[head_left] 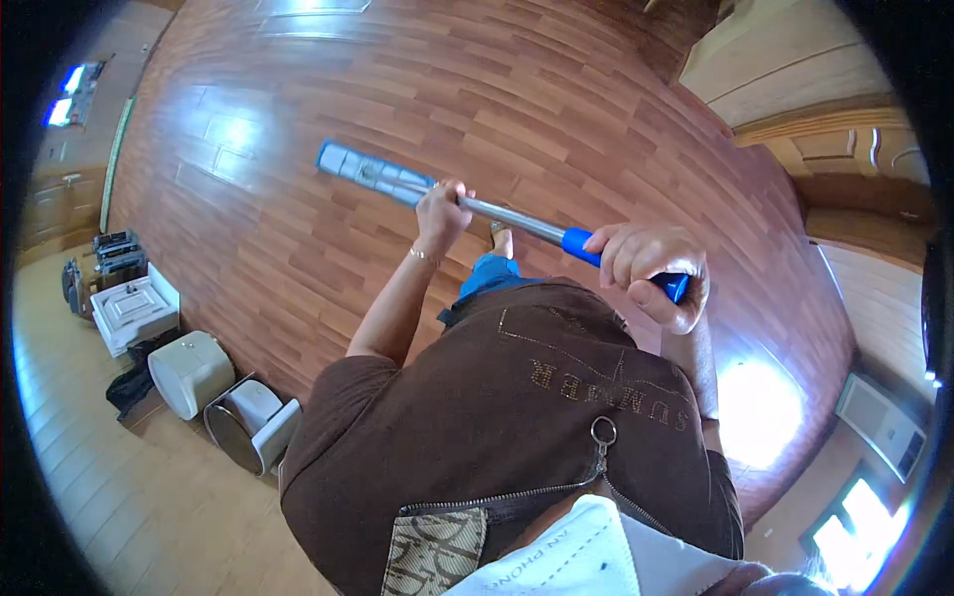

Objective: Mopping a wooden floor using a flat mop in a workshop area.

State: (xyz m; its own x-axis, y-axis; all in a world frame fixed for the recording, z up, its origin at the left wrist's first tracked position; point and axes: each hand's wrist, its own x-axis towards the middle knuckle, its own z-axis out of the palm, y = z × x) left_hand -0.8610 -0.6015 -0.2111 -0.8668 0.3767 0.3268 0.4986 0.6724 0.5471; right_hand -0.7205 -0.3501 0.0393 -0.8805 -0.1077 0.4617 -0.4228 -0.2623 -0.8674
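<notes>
Slanting across the middle of the view is a flat mop with a silver metal pole. Its blue grip ends in my right hand, whose fingers are wrapped round it. Farther down the pole, close to the mop head, my left hand is closed on the metal; a thin bracelet circles that wrist. The mop head is long and flat, grey on top with a blue edge, and lies to the left over the floor. Whether its pad touches the boards, I cannot tell.
Reddish-brown wood planks make up the floor. Along the left stand a white cabinet, a cream rounded bin and a round-topped container. Wooden furniture stands at the upper right, a white appliance at the lower right.
</notes>
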